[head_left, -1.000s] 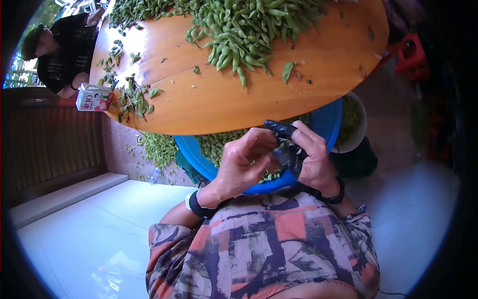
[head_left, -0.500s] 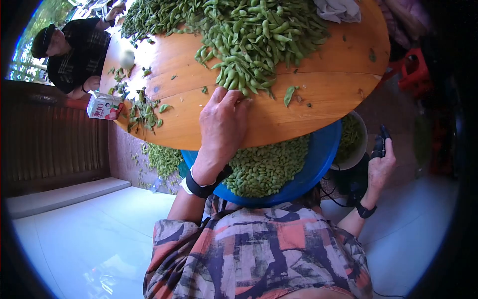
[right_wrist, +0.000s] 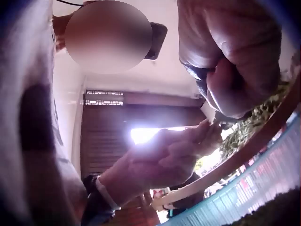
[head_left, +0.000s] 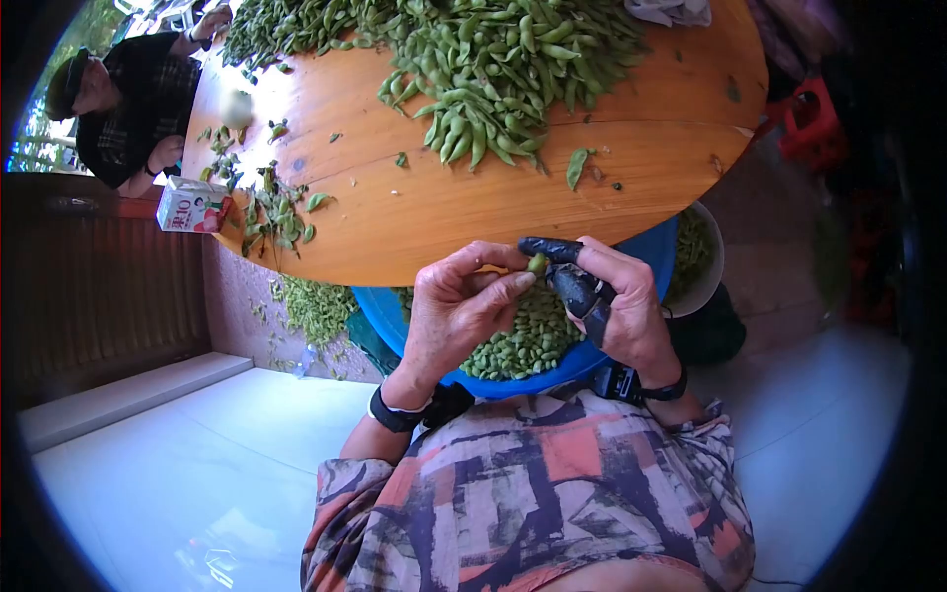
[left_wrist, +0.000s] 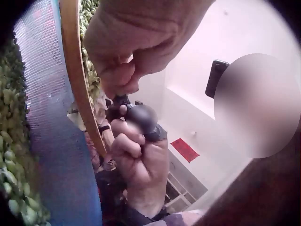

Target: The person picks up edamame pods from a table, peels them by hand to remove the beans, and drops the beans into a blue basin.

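In the head view, the blue basin [head_left: 464, 386] sits partly under the edge of the worktop [head_left: 395, 232] and holds many loose green beans [head_left: 523, 345]. Beside it, the white tub [head_left: 718, 259] contains green pieces, and a printed carton [head_left: 187, 205] stands at the worktop's left edge, near scattered leaves. A large heap of pods [head_left: 493, 74] covers the far part of the worktop. The left hand [head_left: 449, 316] pinches 1 green pod [head_left: 537, 263] between thumb and forefinger, above the basin; the right hand [head_left: 631, 306], with black finger covers [head_left: 550, 252] on at least 2 fingers, meets it there, its thumb and forefinger closed on the same pod. In the frame 0.5 s ago, the left hand was at the heap and the right hand was out past the tub; now the 2 hands are together. The hands hide part of the beans, and the heap is cut off at the top. In the left wrist view, the basin's wall and beans fill the left side; the fingers are curled close together, but the pod is hidden. In the right wrist view, the basin's rim crosses the lower right corner, its contents are too dark to identify, and the pinch is hard to make out.
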Motion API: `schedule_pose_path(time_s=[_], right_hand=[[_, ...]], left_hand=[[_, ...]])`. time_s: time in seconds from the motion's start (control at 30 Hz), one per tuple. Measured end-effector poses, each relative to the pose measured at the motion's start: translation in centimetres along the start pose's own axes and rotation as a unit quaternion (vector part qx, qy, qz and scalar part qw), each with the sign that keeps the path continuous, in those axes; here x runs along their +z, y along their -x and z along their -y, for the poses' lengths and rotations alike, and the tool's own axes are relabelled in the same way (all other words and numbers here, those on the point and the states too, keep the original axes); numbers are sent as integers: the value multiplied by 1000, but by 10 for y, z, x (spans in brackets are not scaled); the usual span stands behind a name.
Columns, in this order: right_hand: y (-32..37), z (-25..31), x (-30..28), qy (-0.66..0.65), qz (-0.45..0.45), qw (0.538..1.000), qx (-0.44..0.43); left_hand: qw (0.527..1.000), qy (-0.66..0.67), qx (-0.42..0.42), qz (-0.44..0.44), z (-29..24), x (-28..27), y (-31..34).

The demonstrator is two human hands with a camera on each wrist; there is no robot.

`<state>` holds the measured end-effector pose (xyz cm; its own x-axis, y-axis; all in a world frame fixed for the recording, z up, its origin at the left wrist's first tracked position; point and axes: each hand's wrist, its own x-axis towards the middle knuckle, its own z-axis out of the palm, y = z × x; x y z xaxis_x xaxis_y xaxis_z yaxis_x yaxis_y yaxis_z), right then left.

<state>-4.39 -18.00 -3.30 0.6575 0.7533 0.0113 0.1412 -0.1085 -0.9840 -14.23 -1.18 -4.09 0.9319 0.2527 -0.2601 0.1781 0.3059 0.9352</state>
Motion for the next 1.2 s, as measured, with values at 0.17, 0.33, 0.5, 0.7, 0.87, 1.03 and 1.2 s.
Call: schedule_pose_path(time_s=[0.17, 0.33, 0.5, 0.7, 0.87, 1.03, 1.2], right_hand=[[1, 0, 4, -4, -5, 1000, 11], [7, -26, 2, 70, -22, 995, -72], [4, -17, -2, 27, -1, 998, -58], [11, -40, 3, -494, 67, 861, 99], [6, -9, 1, 10, 1, 997, -82], [16, -11, 19, 123, -84, 981, -128], [18, -11, 25, 145, -116, 973, -139]], left_hand=[[999, 28, 33, -8, 14, 8, -1], [994, -30, 92, -49, 19, 10, 0], [998, 43, 32, -25, 16, 9, 0], [970, 216, -75, 78, 13, -2, -2], [986, 164, -32, 19, 13, 12, 2], [999, 45, 2, 11, 22, 14, 5], [943, -268, 187, -59, 25, 13, 3]])
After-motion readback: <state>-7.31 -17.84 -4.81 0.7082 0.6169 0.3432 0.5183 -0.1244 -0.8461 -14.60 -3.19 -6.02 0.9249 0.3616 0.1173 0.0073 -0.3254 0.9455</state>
